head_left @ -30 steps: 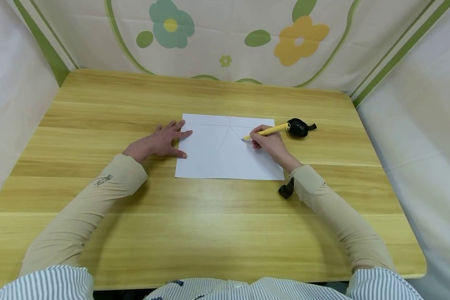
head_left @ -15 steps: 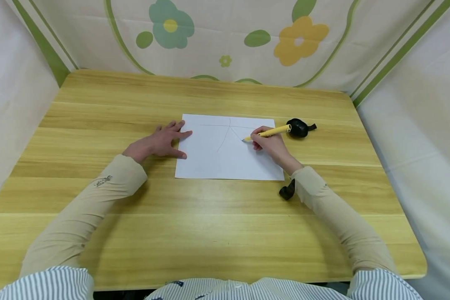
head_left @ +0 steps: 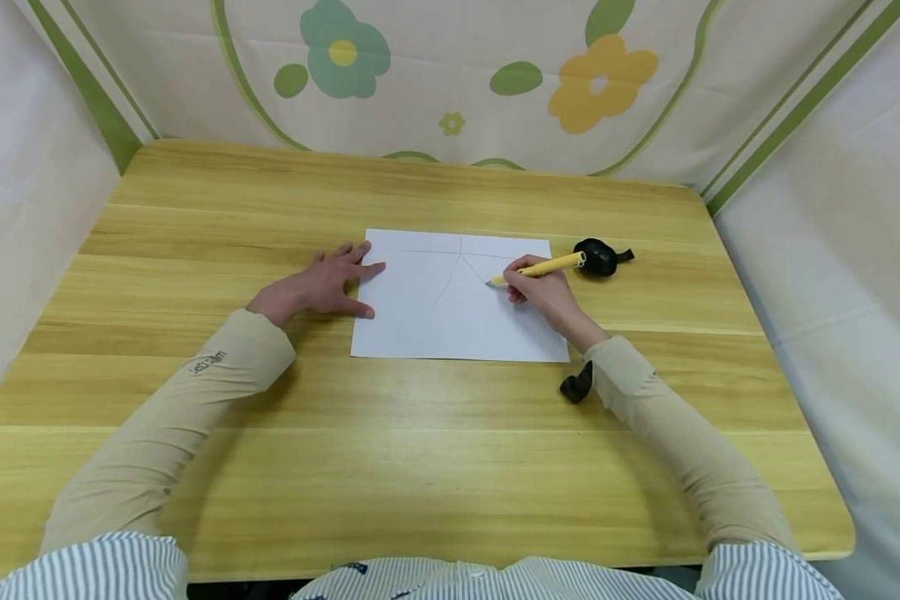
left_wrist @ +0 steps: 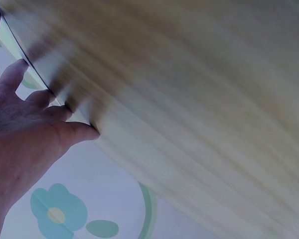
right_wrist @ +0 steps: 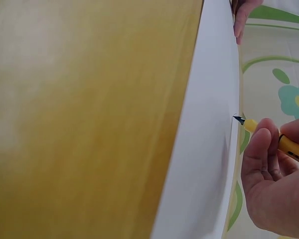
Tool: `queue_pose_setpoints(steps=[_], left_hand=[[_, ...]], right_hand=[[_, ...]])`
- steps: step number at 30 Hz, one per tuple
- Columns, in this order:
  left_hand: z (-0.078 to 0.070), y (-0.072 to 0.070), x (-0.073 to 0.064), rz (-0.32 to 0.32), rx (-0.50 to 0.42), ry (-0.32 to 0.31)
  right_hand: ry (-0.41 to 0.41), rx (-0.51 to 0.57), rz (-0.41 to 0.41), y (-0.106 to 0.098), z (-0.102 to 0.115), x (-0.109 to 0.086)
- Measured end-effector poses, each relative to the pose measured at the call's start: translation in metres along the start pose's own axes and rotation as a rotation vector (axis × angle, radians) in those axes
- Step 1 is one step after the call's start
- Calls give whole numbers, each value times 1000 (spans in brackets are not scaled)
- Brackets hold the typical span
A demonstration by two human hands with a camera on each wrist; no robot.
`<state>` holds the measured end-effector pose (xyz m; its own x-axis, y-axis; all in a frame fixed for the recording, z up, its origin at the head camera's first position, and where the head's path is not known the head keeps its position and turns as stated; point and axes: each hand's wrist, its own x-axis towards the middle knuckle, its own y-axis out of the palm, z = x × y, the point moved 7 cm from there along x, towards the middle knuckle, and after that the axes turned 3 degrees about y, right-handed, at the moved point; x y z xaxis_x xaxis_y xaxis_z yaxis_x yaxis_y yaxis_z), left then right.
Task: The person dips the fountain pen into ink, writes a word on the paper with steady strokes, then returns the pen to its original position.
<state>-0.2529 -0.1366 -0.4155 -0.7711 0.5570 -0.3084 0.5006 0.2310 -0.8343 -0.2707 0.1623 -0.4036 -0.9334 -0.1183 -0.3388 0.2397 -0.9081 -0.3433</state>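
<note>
A white sheet of paper [head_left: 420, 333] lies on the wooden table with thin drawn lines: a long horizontal one, a short one above it, and two spreading downward. My left hand [head_left: 318, 286] rests spread at the paper's left edge, thumb and fingertips on the sheet. In my right hand [head_left: 543, 293] I pinch a yellow fountain pen [head_left: 551, 265], its tip at the lower end of the right slanting line. The right wrist view shows the pen's dark metal nib [right_wrist: 238, 120] at the paper. The left wrist view has the left hand [left_wrist: 35, 124] with fingers apart.
A round black object with a short tab [head_left: 598, 257] lies just beyond the pen's back end. A black strap-like piece [head_left: 576, 385] shows beside the right cuff. Behind the wooden table [head_left: 390, 467] hangs a flower-printed cloth [head_left: 420, 83].
The right hand and pen have shifted slightly right and toward the body, and the right slanting line is a little longer. The left hand stays in place.
</note>
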Motion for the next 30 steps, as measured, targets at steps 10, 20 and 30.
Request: queue_pose_setpoints(steps=[10,20,30], left_hand=[[-1,0,0,3,4,-2],[-2,-1,-1,5,-10,-8],[-2,-1,-1,-2,-8,-1]], right_hand=[[18,3,-7,0,1,-4],[-19,7,-12,-3,-7,1],[1,-6,-28,-4,-9,-1]])
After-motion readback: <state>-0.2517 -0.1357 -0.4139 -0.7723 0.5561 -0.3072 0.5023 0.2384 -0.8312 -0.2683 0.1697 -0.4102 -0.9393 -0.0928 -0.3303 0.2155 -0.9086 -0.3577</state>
